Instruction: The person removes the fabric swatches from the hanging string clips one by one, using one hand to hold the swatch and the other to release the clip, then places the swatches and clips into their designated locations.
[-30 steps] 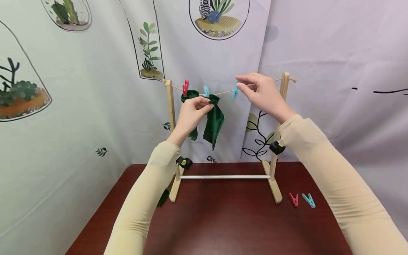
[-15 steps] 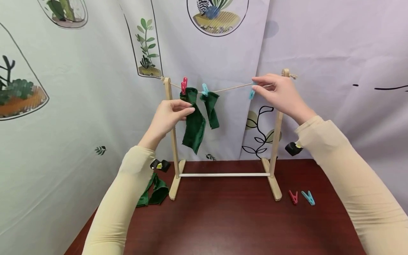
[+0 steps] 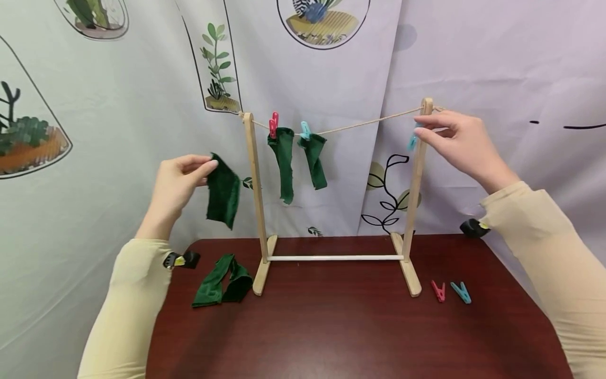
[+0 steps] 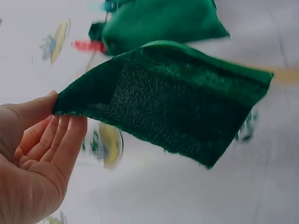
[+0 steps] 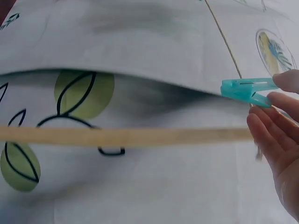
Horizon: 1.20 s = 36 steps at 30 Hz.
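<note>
My left hand (image 3: 174, 181) pinches a corner of a dark green velvety cloth piece (image 3: 222, 192), which hangs down left of the wooden stand. In the left wrist view the cloth (image 4: 173, 98) spreads out from thumb and fingertips. My right hand (image 3: 461, 142) pinches a light blue clothespin (image 3: 412, 141) between thumb and fingers, in front of the stand's right post (image 3: 414, 200). The right wrist view shows this clothespin (image 5: 236, 88) close to the line. Two green cloth strips hang on the line: one (image 3: 285, 168) under a red clothespin (image 3: 273, 125), another (image 3: 314, 163) under a blue clothespin (image 3: 305, 129).
A folded green cloth (image 3: 213, 284) lies on the dark red table (image 3: 331, 326) by the stand's left foot (image 3: 263, 268). Right of the right foot lie a red clothespin (image 3: 439, 291) and a blue clothespin (image 3: 461, 292). A white crossbar (image 3: 336, 258) joins the posts; a printed curtain hangs behind.
My left hand has drawn the green cloth piece away from the line, out to the left. My right hand has moved right with the blue clothespin, from mid-line to the right post.
</note>
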Tool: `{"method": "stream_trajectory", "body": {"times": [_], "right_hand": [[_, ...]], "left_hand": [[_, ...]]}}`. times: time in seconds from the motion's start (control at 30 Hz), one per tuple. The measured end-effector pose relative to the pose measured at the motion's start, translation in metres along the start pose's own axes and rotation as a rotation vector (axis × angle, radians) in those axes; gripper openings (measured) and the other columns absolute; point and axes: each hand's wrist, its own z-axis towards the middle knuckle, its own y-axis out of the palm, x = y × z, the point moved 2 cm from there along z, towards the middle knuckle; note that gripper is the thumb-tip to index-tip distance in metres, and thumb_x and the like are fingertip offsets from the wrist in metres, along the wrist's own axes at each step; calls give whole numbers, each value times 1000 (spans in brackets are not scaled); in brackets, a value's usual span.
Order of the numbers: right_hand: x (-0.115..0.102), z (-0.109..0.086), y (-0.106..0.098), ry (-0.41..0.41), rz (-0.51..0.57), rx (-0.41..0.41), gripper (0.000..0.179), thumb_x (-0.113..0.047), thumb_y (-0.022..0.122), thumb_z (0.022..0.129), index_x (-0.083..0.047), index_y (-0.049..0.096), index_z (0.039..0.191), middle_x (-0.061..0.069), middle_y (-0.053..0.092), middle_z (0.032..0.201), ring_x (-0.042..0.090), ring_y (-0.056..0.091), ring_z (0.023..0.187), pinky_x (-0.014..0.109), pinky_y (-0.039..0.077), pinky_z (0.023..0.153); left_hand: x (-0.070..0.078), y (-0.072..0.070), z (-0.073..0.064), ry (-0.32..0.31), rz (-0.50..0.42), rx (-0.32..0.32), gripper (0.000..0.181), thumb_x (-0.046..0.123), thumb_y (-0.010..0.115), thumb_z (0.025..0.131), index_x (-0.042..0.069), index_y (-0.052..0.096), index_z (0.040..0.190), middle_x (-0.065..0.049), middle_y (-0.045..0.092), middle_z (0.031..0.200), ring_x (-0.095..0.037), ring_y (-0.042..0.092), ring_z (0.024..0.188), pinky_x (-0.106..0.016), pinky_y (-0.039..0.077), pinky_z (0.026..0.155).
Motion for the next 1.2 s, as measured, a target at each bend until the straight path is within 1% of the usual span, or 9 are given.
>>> {"method": "stream_trajectory", "body": {"times": [0.1,0.3,0.43,0.6,0.77,0.93,1.03,1.13,1.2], "right_hand": [[6,-7,-11,24,14,17,34,-26,70,96,-13,72,127,-13,69,115,-8,61,86,8,45,75],[20,-23,-32,83,-5,43,33,-27,70,96,-19,72,128,-25,65,112,-7,61,86,8,42,75],[32,-35,-44,122,-47,21,35,-29,68,97,-21,70,131,-27,63,113,-8,59,85,8,40,74],[47,-50,-54,150,-112,22,37,-30,69,97,-20,70,132,-34,60,109,-14,57,80,7,39,71],[62,-68,-61,219,-172,18,43,-36,68,97,-19,66,136,-34,59,108,-16,54,80,9,40,68],[77,-88,-62,320,-224,-32,52,-46,64,98,-20,60,142,-12,63,123,-15,49,83,15,40,66],[87,-100,-63,355,-230,-39,53,-47,63,98,-19,59,143,-16,60,121,-15,47,85,16,39,66],[95,-111,-63,369,-252,-35,55,-47,62,99,-16,59,143,-14,59,118,-18,44,84,15,38,65],[101,-119,-63,374,-270,-38,56,-47,60,100,-12,58,144,-1,62,123,-20,41,84,13,37,64]], "left_hand": [[-14,-21,-7,-23,35,29,52,43,69,95,-1,69,124,19,66,97,1,65,81,-14,53,73],[-44,-55,-23,-88,108,58,57,45,66,96,0,65,131,28,60,98,6,63,79,-11,47,74],[-65,-71,-35,-130,146,95,56,44,66,96,-1,65,130,32,60,91,3,61,75,-12,46,70],[-93,-86,-47,-165,204,118,54,41,66,97,-4,66,128,36,58,83,2,60,70,-12,43,67],[-123,-92,-55,-194,249,109,55,41,67,97,-6,66,126,38,56,78,6,61,65,-10,43,63],[-155,-91,-63,-229,293,92,56,42,66,97,-6,67,125,36,55,75,7,59,63,-13,44,57],[-172,-88,-69,-241,303,81,54,41,65,98,-7,67,124,34,56,75,7,59,62,-13,44,57],[-186,-82,-75,-241,319,71,52,39,65,99,-8,68,122,27,62,75,6,58,61,-13,43,57],[-194,-78,-78,-242,333,68,51,38,65,99,-7,69,120,21,66,75,7,58,61,-13,43,57]]}}
